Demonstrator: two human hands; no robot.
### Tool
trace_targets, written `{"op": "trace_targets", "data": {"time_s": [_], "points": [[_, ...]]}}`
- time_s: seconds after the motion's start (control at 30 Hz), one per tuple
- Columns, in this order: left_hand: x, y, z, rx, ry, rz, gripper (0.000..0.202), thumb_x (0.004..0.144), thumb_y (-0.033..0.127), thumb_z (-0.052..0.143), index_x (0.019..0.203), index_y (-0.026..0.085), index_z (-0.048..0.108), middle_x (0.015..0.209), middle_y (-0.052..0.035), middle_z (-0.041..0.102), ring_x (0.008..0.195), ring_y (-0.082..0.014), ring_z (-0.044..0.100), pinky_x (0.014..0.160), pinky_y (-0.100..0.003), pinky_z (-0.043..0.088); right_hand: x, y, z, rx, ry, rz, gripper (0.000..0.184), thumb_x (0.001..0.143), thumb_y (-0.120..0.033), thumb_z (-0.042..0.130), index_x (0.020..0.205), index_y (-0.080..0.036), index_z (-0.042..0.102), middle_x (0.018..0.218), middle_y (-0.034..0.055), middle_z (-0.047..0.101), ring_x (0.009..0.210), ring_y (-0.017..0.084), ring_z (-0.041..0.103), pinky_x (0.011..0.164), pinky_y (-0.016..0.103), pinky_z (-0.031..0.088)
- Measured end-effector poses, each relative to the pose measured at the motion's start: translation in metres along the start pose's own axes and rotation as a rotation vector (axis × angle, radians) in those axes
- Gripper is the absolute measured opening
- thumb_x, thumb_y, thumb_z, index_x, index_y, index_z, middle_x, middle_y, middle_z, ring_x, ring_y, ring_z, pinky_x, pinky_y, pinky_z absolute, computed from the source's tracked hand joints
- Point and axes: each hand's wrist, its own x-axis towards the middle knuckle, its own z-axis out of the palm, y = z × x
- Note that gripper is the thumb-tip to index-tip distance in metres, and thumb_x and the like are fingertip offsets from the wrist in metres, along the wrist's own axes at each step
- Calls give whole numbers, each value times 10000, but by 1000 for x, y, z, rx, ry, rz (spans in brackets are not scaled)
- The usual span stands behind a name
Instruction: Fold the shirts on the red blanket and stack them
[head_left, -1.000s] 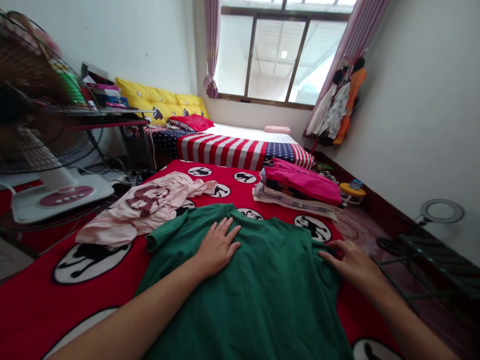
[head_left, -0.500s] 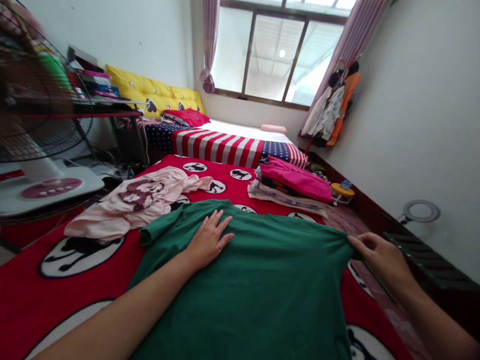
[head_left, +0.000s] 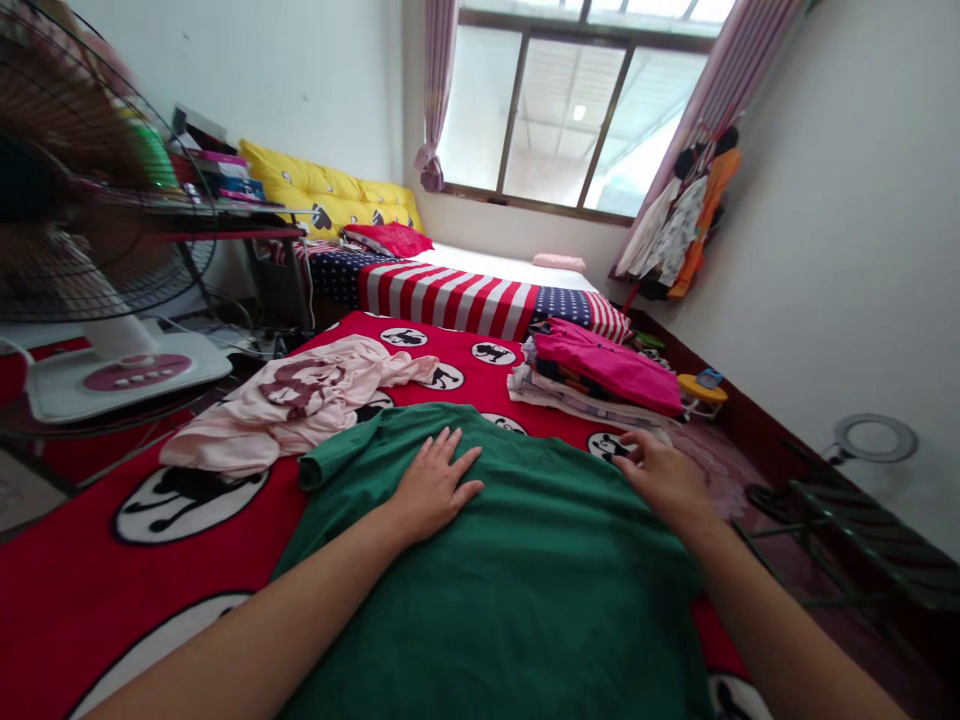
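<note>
both hands lie flat and open on the green t-shirt (head_left: 517, 580): left hand (head_left: 433, 487) at center, right hand (head_left: 664, 478) at its right edge.

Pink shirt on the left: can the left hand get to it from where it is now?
Probably yes. The left hand lies flat on the green shirt, and the pink shirt lies crumpled just past that shirt's sleeve on the red blanket. Nothing stands between them.

Green shirt (head_left: 525, 600) cut off at btm edge, fan (head_left: 75, 210) blades blurred
</note>
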Motion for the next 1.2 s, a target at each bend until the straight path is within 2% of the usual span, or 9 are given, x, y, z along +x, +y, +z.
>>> {"op": "trace_targets", "data": {"time_s": [0.13, 0.27, 0.4, 0.5, 0.6, 0.67, 0.77, 1.0, 1.2], "points": [[-2, 1, -2, -28, -4, 3, 538, 915, 512, 433, 1382, 246, 467, 1513, -139, 314, 1417, -316, 207, 1131, -520, 205, 10, -44, 33, 200, -129, 73, 475, 778, -421, 606, 1178, -169, 554, 767, 49, 693, 752, 213, 654, 613, 273, 409], [1, -4, -6, -198, 111, -10, 589, 863, 400, 565, 1406, 221, 422, 1525, -150, 279, 1367, -323, 331, 1103, -489, 307, 4, -52, 57, 168, -78, 143, 354, 808, -488, 539, 992, -203, 638, 871, 86, 695, 864, 259, 644, 608, 291, 373], [21, -25, -17, -613, 316, -263, 716, 806, 240, 629, 1447, 228, 310, 1540, -192, 184, 1008, -256, 658, 740, -340, 580, -3, -48, 63, 212, 23, 178, 249, 821, -453, 531, 914, -248, 639, 780, 20, 689, 778, 218, 636, 570, 270, 328], [39, -43, -22, -975, 302, -512, 787, 761, 194, 678, 1441, 178, 281, 1478, -267, 274, 740, -184, 709, 558, -273, 573, -4, -47, 65, 283, 70, 184, 222, 797, -436, 567, 891, -249, 644, 725, -3, 676, 745, 196, 624, 563, 256, 322], [50, -52, -21, -1123, 305, -572, 612, 671, 123, 736, 1237, 89, 506, 1280, -255, 524, 628, -160, 699, 538, -253, 566, -3, -46, 69, 346, 123, 166, 198, 773, -412, 592, 854, -240, 648, 684, 1, 661, 713, 197, 619, 556, 256, 321], [53, -54, -18, -1116, 321, -562, 377, 637, 104, 742, 989, 54, 615, 974, -183, 677, 598, -176, 693, 551, -260, 571, -4, -45, 71, 411, 152, 150, 178, 751, -395, 614, 812, -231, 642, 651, 6, 650, 685, 202, 622, 549, 258, 331], [57, -53, -20, -1070, 413, -521, 175, 674, 134, 690, 829, 75, 632, 705, -77, 677, 609, -186, 694, 611, -286, 583, -1, -43, 69, 512, 150, 127, 175, 760, -390, 604, 796, -219, 619, 573, -8, 632, 576, 183, 621, 523, 252, 371], [93, -45, -37, -795, 644, -306, 143, 734, 161, 604, 859, 160, 672, 955, -62, 685, 982, -224, 651, 891, -354, 531, 37, -38, 49, 597, 152, 144, 212, 792, -397, 576, 881, -205, 585, 575, -18, 655, 459, 150, 616, 480, 229, 435], [105, -40, 0, -573, 566, -220, 227, 700, 122, 634, 918, 166, 673, 1040, -87, 620, 1043, -251, 593, 977, -415, 470, 51, -35, 73, 411, 180, 240, 175, 740, -368, 630, 812, -208, 642, 650, 32, 676, 662, 226, 653, 550, 274, 401]]}}
